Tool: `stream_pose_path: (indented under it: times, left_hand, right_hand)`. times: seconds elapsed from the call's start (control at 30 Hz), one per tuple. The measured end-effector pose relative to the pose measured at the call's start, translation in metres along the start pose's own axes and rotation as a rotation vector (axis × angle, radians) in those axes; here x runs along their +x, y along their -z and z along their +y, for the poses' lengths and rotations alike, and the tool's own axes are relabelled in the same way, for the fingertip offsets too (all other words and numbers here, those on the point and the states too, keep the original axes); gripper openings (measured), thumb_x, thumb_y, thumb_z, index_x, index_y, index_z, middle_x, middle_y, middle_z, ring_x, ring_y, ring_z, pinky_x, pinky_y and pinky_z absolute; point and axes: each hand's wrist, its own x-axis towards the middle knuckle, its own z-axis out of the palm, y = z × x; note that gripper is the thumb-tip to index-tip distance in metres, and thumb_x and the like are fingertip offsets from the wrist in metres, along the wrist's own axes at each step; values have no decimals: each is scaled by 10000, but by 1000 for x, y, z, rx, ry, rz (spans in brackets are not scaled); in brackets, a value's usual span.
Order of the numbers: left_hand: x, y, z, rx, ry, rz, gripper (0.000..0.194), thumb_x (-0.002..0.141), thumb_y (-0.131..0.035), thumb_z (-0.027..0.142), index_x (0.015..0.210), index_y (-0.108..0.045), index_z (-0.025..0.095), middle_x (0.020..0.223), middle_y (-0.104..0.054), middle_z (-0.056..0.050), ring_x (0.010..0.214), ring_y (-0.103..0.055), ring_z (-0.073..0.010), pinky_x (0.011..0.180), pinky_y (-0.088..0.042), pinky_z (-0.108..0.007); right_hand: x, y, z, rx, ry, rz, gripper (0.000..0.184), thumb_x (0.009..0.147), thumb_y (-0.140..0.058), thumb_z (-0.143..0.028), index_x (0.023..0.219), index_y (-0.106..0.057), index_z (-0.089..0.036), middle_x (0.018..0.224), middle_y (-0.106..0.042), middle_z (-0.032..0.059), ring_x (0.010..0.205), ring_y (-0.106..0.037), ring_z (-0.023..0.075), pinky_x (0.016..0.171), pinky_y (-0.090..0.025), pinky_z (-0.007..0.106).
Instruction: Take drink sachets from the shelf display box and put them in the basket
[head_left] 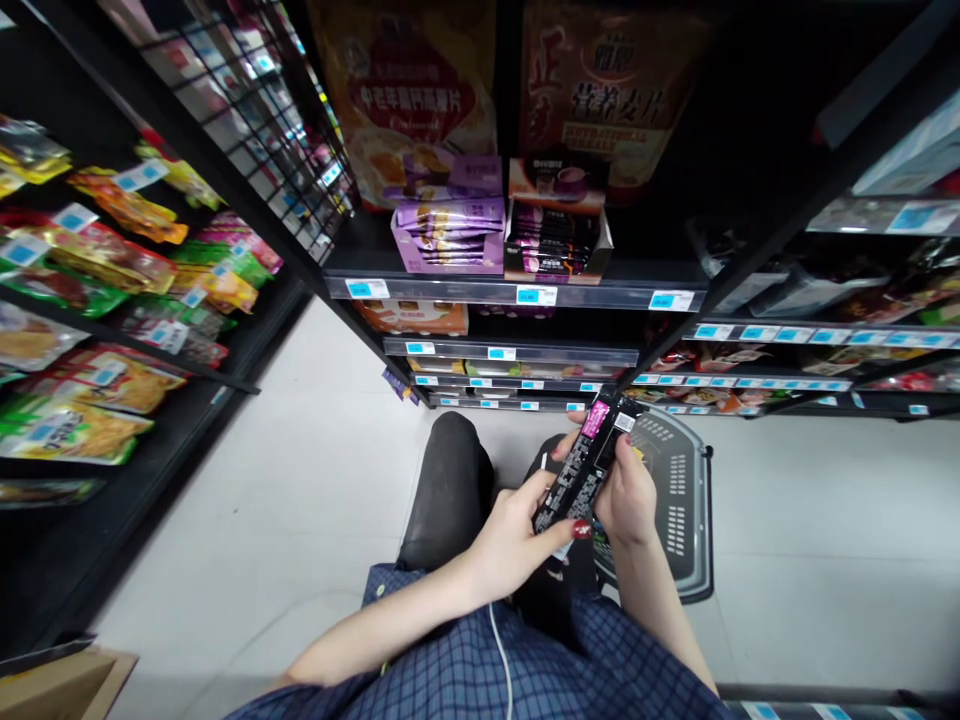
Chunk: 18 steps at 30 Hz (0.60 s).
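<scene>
A slim black sachet (pixel 576 480) with a pink patch and lines of small white print lies tilted between my two hands, above my knees. My left hand (pixel 517 530) grips its lower end, thumb across the front. At the upper right edge my right hand (pixel 628 490) pinches it, thumb on the printed side. On the shelf ahead stands an open box of similar dark sachets (pixel 551 240). Beside that box is a purple box of sachets (pixel 450 235).
A grey shopping basket (pixel 679 500) sits on the floor at my right, partly behind my hand. Large cereal bags (pixel 412 90) stand behind the sachet boxes. Snack shelves (pixel 112 270) line the left, and more shelves (pixel 825 335) run along the right. A cardboard box (pixel 71 685) is at lower left.
</scene>
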Motion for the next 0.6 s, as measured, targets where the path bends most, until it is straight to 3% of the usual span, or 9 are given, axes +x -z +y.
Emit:
stream_pose_path:
  times: [0.13,0.27,0.33,0.4,0.47,0.6]
  left_hand:
    - [2,0,-3,-259,14,-75,361,749,-647,438,935,-538,149,737,-605,-9,646,-553,-119,620,-441,-227]
    - [7,0,-13,-772,138,-441,557,732,-585,608,974,-584,107,710,-632,-57,643,-620,-159,640,-477,-273]
    - [9,-2,-20,-887,219,-620,567,687,-648,585,938,-626,78,705,-613,-59,642,-627,-163,645,-489,-286]
    - [11,-4,-24,-912,287,-698,529,615,-729,543,846,-643,74,715,-599,-50,604,-616,-152,631,-494,-294]
    - [11,-8,-24,-835,289,-614,492,552,-780,511,743,-630,83,689,-591,-37,546,-578,-124,591,-473,-273]
    - [10,-10,-17,-420,115,-197,369,630,-751,429,656,-580,102,612,-514,13,553,-462,-74,561,-375,-206]
  right_hand:
    - [-1,-1,-4,17,4,0,519,842,-382,-589,1092,-595,-188,748,-657,63,665,-611,220,541,-488,333]
    - [-1,0,-8,54,23,0,413,825,-463,-551,1014,-600,-210,615,-582,21,596,-543,188,499,-437,294]
    - [-1,0,-7,135,11,-42,352,824,-490,-528,972,-589,-225,545,-527,-2,547,-490,168,469,-396,269]
    - [-1,1,-5,219,-8,-99,314,821,-508,-514,940,-581,-233,522,-503,-10,520,-451,154,450,-364,252]
    - [-1,1,-3,250,-7,-139,354,804,-508,-545,947,-586,-231,573,-539,5,525,-450,151,458,-373,258]
    - [-3,4,-1,166,15,-154,551,797,-407,-658,1063,-590,-211,798,-643,69,618,-557,188,541,-462,322]
